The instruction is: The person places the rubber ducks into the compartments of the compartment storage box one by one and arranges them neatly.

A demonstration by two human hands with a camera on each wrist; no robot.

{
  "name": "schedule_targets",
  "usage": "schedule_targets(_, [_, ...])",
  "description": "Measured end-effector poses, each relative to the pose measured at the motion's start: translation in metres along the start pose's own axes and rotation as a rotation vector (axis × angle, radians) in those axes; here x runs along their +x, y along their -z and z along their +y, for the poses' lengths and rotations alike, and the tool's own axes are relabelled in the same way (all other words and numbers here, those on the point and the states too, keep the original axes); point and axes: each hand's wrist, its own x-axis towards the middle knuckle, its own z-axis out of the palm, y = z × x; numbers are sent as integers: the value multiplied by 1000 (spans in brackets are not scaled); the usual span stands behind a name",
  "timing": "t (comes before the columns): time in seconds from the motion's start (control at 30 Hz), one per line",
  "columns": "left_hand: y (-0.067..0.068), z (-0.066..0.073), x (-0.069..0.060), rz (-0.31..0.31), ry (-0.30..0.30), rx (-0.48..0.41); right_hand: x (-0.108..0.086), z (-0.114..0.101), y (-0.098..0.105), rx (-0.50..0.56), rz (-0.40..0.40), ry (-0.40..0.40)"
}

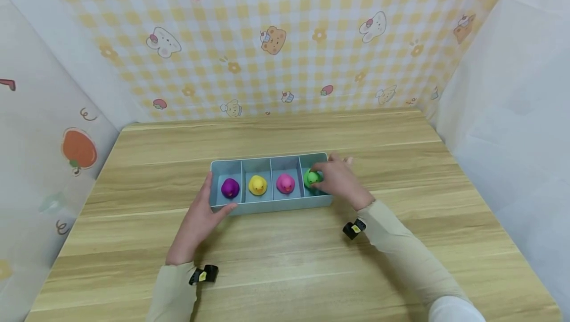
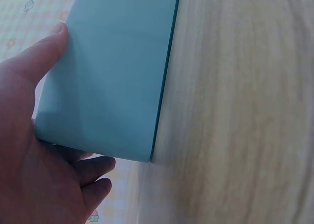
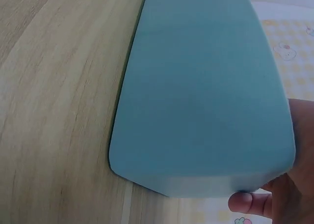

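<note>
A long blue-grey divided box [image 1: 271, 207] sits on the table with a toy duck in each compartment. From left to right come a purple duck [image 1: 230, 188], a yellow duck [image 1: 258, 185], a pink duck [image 1: 285, 183] and a green duck [image 1: 311, 177]. My left hand [image 1: 202, 218] grips the left end of the box, thumb along the front wall and fingers round the end. Inside the rightmost compartment, my right hand [image 1: 340, 181] pinches the green duck between thumb and finger. The box wall hides this duck in the right wrist view.
The wood-grain table [image 1: 285, 272] extends around the box. A yellow checked cloth [image 1: 267, 79] with cartoon prints hangs behind it, and pale sheets [image 1: 503, 89] stand at the sides. Each wrist wears a black strap device [image 1: 354, 229].
</note>
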Motion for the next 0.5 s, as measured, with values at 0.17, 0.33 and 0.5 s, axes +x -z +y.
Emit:
schedule_targets(0.17, [1, 1, -1, -2, 7, 4, -1, -2, -1, -34, 6, 6])
schedule_targets(0.33, [1, 1, -1, -2, 3, 3, -2, -3, -2, -66, 4, 15])
schedule_targets(0.5, [0, 1, -1, -2, 6, 0, -2, -4, -1, -89, 9, 33])
